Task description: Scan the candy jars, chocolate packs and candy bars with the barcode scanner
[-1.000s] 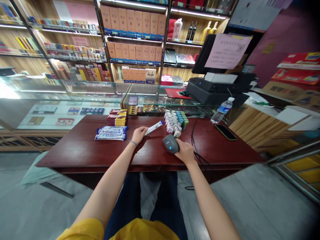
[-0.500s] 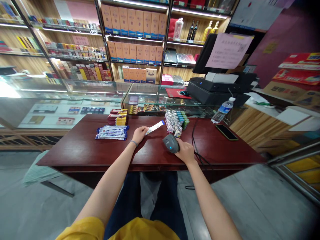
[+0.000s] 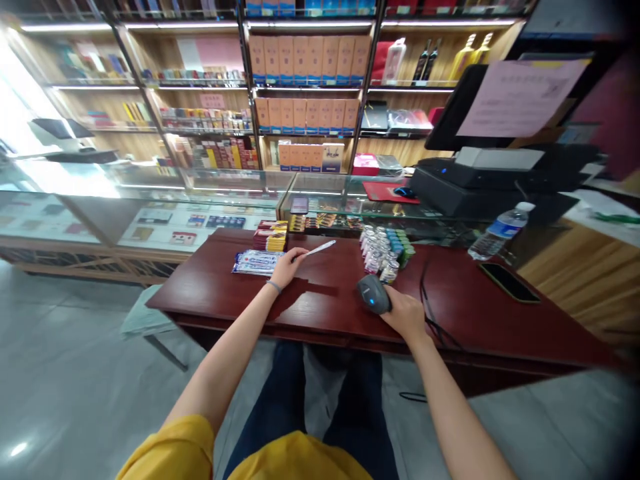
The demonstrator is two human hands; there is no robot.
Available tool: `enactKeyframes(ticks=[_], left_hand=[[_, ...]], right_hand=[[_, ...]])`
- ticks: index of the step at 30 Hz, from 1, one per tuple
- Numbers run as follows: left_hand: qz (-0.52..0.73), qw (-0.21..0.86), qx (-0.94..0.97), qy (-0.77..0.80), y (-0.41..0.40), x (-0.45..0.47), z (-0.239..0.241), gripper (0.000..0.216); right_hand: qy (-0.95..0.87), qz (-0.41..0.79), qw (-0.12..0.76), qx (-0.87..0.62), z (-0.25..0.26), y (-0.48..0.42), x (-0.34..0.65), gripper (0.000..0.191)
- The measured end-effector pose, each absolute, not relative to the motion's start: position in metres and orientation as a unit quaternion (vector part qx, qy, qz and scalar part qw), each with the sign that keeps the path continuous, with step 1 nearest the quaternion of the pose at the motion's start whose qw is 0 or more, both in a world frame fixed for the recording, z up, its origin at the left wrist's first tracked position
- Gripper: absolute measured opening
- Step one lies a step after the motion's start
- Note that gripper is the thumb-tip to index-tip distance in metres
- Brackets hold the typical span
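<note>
My left hand (image 3: 289, 267) is closed on one end of a slim white packet (image 3: 321, 248), which is held edge-on just above the dark red table (image 3: 200, 287). Beside that hand, partly behind it, lie several blue-and-white packets (image 3: 253, 262) in a pile. My right hand (image 3: 407, 317) grips the handle of a dark grey barcode scanner (image 3: 373, 295) with a blue light on it. Just beyond the scanner stand several small bottles with white-and-purple wraps (image 3: 373, 252), next to green and blue ones (image 3: 400, 245).
Red-and-yellow packs (image 3: 271, 235) are stacked at the table's back left. A water bottle (image 3: 501, 230) and a phone (image 3: 509, 283) are at the right, with a black cable (image 3: 425, 293) nearer. Behind are a glass counter (image 3: 220, 183), a till (image 3: 465, 183) and stocked shelves. A stool (image 3: 147, 313) stands left.
The view has swung left, so the scene sits further right. My left hand has shifted left, closer to the blue-and-white packets, and the white packet has turned edge-on. The scanner remains in my right hand.
</note>
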State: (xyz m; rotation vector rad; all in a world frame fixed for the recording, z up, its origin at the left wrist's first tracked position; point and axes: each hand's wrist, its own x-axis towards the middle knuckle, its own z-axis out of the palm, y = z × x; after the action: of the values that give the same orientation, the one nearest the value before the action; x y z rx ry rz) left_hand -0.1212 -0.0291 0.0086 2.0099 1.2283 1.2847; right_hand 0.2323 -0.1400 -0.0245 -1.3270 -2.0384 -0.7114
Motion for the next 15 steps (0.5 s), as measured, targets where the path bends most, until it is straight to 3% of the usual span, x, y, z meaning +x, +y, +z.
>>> enactKeyframes(ticks=[15], left_hand=[[0.376, 0.091, 0.794, 0.469, -0.064, -0.270, 0.014, 0.026]], right_hand=[[-0.755, -0.310, 0.293, -0.498, -0.029, -0.136, 0.236, 0.035]])
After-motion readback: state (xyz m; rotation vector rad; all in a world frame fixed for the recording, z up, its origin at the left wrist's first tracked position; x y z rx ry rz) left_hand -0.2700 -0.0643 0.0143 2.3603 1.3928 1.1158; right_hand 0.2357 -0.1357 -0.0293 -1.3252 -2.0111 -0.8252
